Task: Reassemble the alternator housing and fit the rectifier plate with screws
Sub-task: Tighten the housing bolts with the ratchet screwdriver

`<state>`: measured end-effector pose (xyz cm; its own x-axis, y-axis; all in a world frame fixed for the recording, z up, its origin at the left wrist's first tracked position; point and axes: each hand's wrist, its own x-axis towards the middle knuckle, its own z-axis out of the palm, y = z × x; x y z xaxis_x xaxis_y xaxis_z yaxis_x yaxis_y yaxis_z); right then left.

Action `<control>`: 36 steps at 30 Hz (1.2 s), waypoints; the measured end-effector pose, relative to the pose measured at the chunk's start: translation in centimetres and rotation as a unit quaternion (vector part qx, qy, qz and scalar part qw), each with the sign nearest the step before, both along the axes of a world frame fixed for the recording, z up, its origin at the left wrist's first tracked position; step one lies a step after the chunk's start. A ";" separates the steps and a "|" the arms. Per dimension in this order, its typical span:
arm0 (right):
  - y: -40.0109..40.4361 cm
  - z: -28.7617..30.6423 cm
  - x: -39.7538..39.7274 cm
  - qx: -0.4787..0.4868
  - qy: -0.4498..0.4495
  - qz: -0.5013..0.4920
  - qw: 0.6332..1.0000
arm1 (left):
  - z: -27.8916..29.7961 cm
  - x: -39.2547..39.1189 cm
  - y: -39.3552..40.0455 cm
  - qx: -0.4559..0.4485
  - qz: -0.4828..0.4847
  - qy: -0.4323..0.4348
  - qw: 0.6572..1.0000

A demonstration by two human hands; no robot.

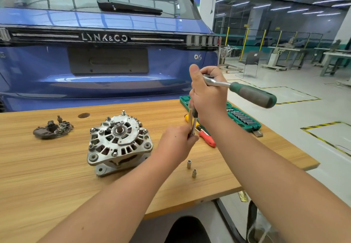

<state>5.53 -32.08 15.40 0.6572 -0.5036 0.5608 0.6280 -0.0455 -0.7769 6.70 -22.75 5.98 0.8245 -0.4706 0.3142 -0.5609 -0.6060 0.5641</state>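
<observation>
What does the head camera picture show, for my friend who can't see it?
Two hands hold a ratchet wrench above a wooden table: the right hand grips its head, and the left hand holds the long bar below it. A metal alternator sits on the table, with a dark rectifier plate lying apart to its left. A blue car is parked behind.

A wooden bench [47,176] is carrying everything here. The alternator [118,142] is sitting near its middle, shaft end facing up. To the left, well apart from it, the dark rectifier plate [53,129] is lying flat, with a small dark disc [83,115] lying just behind it. Two small sockets [191,168] are standing upright near the front edge, close together. A red-handled screwdriver [207,138] is lying toward the right, and a green socket case [239,118] is lying open at the far right corner.
</observation>
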 end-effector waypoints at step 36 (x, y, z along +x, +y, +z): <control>-0.1 -5.1 3.0 -0.046 0.037 -0.009 0.998 | -6.2 2.5 1.0 -0.063 0.034 0.006 0.997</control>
<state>8.53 -32.15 10.26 0.6889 -0.4653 0.5557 0.5682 -0.1294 -0.8127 9.22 -21.78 -0.26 0.8576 -0.3700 0.3573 -0.5131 -0.5666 0.6448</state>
